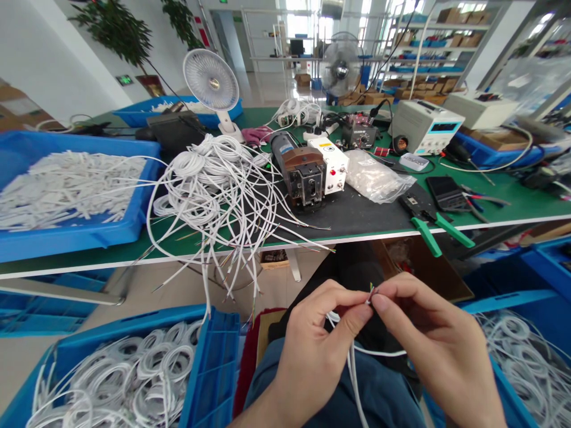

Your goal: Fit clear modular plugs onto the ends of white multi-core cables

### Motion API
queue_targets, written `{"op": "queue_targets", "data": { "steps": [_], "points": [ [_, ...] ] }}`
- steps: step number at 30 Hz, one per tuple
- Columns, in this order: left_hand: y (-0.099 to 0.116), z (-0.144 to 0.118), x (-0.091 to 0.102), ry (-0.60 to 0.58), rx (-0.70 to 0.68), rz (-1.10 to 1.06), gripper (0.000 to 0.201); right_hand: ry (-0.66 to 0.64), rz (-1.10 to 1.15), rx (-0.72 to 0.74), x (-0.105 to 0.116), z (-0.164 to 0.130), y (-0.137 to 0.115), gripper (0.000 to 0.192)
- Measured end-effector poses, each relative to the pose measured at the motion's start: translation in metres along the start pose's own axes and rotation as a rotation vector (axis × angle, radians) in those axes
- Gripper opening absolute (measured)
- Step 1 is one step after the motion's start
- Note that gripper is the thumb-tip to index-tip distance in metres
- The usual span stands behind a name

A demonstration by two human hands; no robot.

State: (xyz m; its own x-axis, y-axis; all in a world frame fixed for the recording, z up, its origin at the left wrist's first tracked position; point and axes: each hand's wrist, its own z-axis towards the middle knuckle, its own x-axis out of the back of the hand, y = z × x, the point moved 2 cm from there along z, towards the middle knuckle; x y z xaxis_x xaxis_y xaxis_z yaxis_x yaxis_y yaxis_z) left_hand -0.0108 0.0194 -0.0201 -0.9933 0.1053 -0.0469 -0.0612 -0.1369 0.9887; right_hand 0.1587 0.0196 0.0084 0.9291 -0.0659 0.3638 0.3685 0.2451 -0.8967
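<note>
My left hand (319,339) pinches the end of a white cable (355,380), whose length hangs down over my lap. At its tip, thin coloured wires (372,289) stick out between my fingertips. My right hand (435,339) is closed at the same spot, thumb and forefinger pinching those wires. Both hands are close together in front of the table edge. On the table ahead lies a tangled heap of white cables (223,184), many ends drooping over the edge with bare coloured wires showing.
A blue bin (134,229) of white pieces stands left. Beside the cable heap are a brown-and-white machine (306,169), a plastic bag (377,175) and a green-handled crimper (439,229). Bins of coiled cables flank me, one with a blue rim (209,356) at left. A fan (211,81) stands behind.
</note>
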Motion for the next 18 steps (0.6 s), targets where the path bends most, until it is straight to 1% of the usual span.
{"op": "queue_targets", "data": {
  "steps": [5,8,11,15,18],
  "points": [
    [-0.002,-0.001,0.0,-0.004,0.012,-0.033,0.009,-0.011,0.053,-0.002,0.0,0.002,0.0,0.008],
    [-0.003,-0.001,0.0,-0.008,0.021,-0.036,0.009,0.016,0.027,0.009,-0.001,0.001,0.0,0.007],
    [-0.003,-0.001,0.0,-0.005,0.024,-0.036,0.01,0.055,-0.027,0.052,-0.002,-0.002,-0.002,0.008],
    [-0.002,0.0,-0.001,-0.005,0.008,-0.042,0.01,0.112,-0.049,0.126,-0.004,-0.008,-0.006,0.014],
    [0.0,0.001,-0.001,0.009,-0.006,-0.04,0.01,0.081,-0.058,0.15,-0.005,-0.009,-0.008,0.017]
  ]
}}
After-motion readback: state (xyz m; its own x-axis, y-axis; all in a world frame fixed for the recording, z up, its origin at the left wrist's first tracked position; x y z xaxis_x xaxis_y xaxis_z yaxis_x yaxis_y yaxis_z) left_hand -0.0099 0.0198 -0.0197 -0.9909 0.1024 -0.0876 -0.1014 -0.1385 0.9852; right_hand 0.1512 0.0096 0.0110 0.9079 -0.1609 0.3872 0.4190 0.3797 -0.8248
